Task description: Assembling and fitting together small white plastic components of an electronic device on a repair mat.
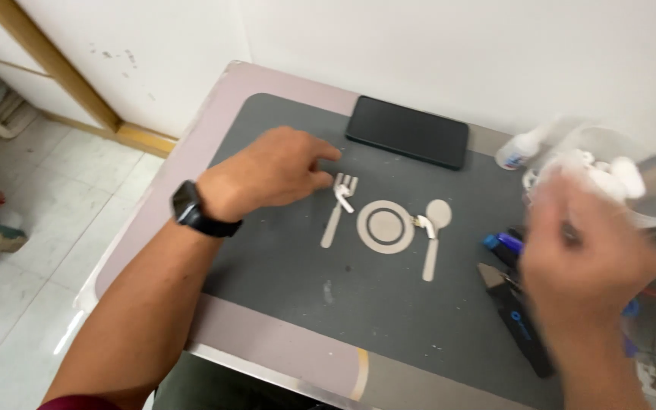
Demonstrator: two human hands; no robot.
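A smooth dark grey mat printed with a pale fork, plate and spoon covers the desk. One small white earbud lies on the fork print, just beside the fingertips of the left hand (loosely curled, holding nothing). A second earbud lies by the spoon print. The right hand is blurred; I cannot tell its grip. A flat black phone lies behind.
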